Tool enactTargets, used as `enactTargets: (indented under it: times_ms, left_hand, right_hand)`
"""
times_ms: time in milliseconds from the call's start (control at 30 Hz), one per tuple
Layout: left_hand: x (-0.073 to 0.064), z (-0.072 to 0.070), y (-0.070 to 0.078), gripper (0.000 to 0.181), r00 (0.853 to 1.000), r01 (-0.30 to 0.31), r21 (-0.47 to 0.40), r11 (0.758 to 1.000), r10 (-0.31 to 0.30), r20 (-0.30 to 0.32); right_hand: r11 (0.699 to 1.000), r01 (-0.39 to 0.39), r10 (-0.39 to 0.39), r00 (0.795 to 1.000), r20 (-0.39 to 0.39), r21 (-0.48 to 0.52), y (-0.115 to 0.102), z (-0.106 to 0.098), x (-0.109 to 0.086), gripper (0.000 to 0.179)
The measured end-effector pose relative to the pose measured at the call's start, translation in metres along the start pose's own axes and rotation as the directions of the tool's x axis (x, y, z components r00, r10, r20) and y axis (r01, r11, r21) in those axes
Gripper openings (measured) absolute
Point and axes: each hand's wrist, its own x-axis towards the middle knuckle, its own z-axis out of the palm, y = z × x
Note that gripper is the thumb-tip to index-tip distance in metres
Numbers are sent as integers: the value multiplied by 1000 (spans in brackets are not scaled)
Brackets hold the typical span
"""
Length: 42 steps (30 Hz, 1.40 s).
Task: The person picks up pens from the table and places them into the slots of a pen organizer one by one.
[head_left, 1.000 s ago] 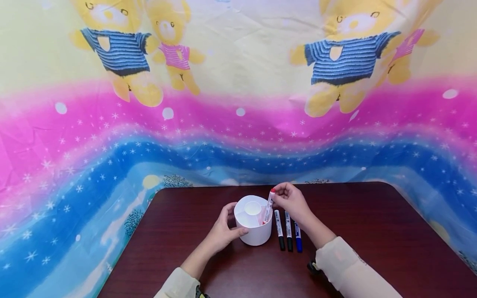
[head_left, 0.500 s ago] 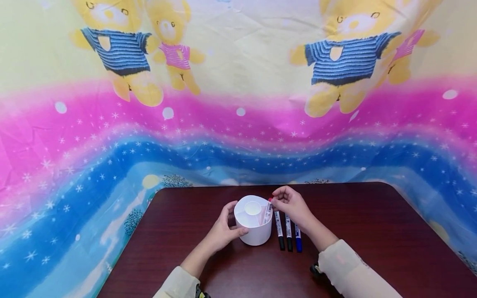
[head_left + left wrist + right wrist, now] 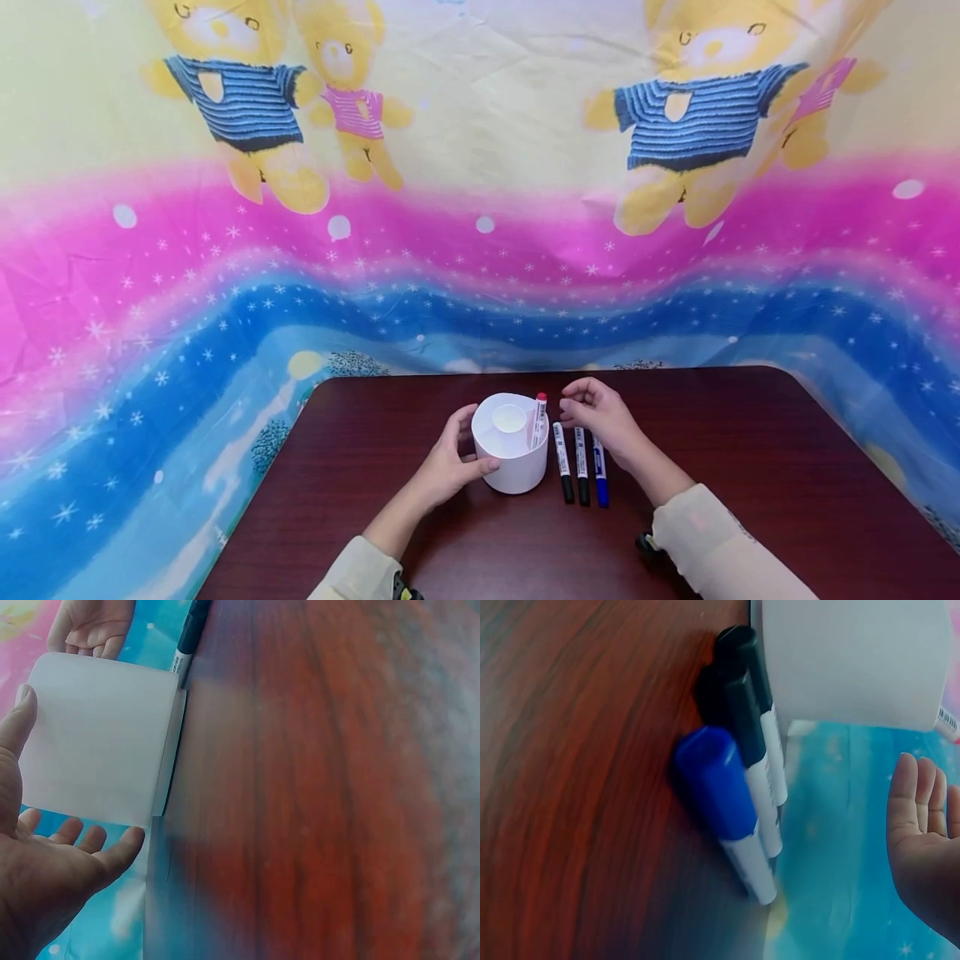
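A white round pen holder (image 3: 512, 477) with an inner ring and dividers stands upright on the table. My left hand (image 3: 450, 468) holds it from the left, thumb at the near side and fingers round the far side; the left wrist view shows the thumb against the white wall (image 3: 97, 739). Inside the right compartment leans a red-capped marker (image 3: 539, 417), its cap above the rim. Just right of it, my right hand (image 3: 600, 415) hovers with bent fingers and holds nothing. Two black-capped markers (image 3: 567, 487) and a blue-capped marker (image 3: 602, 492) lie side by side below that hand.
The dark red-brown wooden table (image 3: 337, 500) has rounded far corners. Behind it hangs a printed cloth (image 3: 480, 250) with bears and snowflakes, close to the table's far edge.
The red-capped marker went down into the pen holder, and my right hand let go of it and moved off to the right. My left hand stayed on the holder.
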Motion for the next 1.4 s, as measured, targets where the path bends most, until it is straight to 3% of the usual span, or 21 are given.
enactTargets:
  times_ms: [200,233,267,333,433,500,567,700,900,1167,1400]
  left_hand:
    - [1,-1,-1,83,1000,3,-2,1000,-3,6]
    - [1,-1,-1,83,1000,4,-2,1000,-4,6]
    - [1,-1,-1,83,1000,3,-1,1000,-3,6]
    - [0,-1,-1,84,1000,-4,-1,1000,4,3]
    - [0,0,-3,84,999,-32,-9,999,33,8]
    - [-1,0,-5,84,999,-47,-10,999,47,5]
    - [-1,0,-7,84,999,-49,-11,999,49,0]
    - [0,0,-11,85,999,-36,8,999,36,-17]
    - [0,0,-6,84,1000,-31,-15,999,31,2]
    - [-1,0,-1,83,1000,-20,-3,1000,20,11]
    - [-1,0,1,82,1000,-18,-11,1000,18,2]
  right_hand:
    - [1000,22,-22,999,-25,-15,25,-19,5,35]
    - [999,-8,7,999,-39,-37,12,-16,-1,36]
    - [999,-5,3,999,-38,-41,13,-19,-1,35]
    - [999,45,-45,999,-7,1,41,-34,8,27]
    - [999,40,-40,999,-17,1,46,-42,7,26]
    - [1000,20,-19,999,-26,15,49,-47,6,30]
    - [999,-51,49,996,-70,-15,26,-42,-5,39]
    - [992,-128,127,987,-99,-3,28,-52,-7,40]
    - [971,-220,208,970,-128,-94,35,-65,-8,36]
    - [933,-355,342,927,-156,-61,33,-70,-9,42]
    - [915,-395,383,914,-132,-84,35,-72,-11,45]
